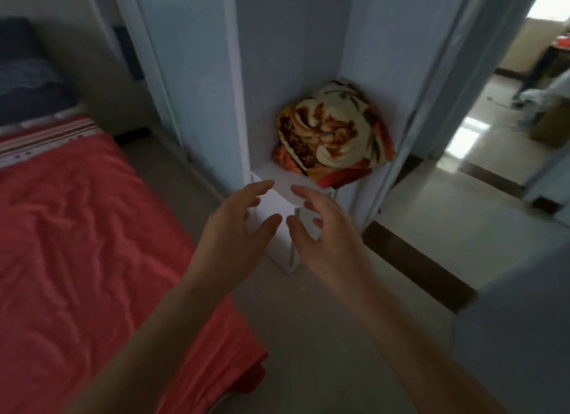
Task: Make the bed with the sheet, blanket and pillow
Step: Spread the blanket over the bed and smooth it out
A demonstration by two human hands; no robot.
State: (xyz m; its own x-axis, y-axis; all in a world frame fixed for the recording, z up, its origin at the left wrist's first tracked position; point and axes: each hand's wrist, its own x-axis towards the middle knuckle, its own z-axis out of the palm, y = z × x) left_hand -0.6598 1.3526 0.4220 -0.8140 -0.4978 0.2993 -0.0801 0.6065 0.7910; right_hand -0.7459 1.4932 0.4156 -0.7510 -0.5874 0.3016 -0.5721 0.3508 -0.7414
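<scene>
We are reaching our left hand (234, 228) and right hand (320, 228), both spread and empty, toward the bundled cream-and-orange floral fleece blanket (333, 132) sitting on the white shelf (277, 203); next we probably need to grip it.

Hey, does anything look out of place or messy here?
The floral blanket is bunched in a heap on the white stand in the corner rather than spread out. The red sheet is wrinkled all over.
</scene>
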